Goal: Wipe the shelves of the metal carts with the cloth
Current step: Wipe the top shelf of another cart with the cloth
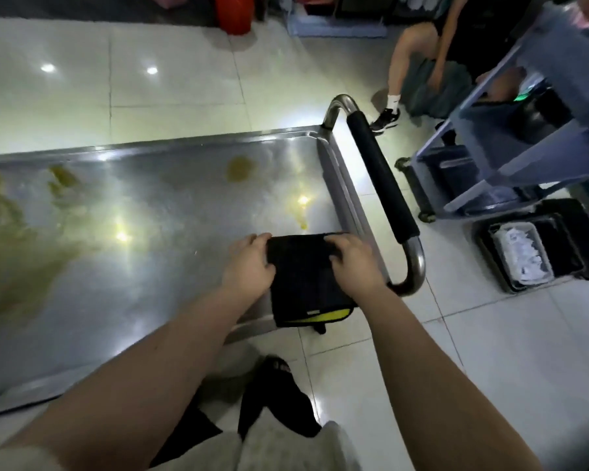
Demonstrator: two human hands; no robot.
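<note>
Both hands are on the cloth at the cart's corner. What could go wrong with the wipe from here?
The cloth, held by the left hand and right hand, overhangs the shelf edge and could slide off. The yellowish stains spread wide, so one pass may only smear them.
</note>
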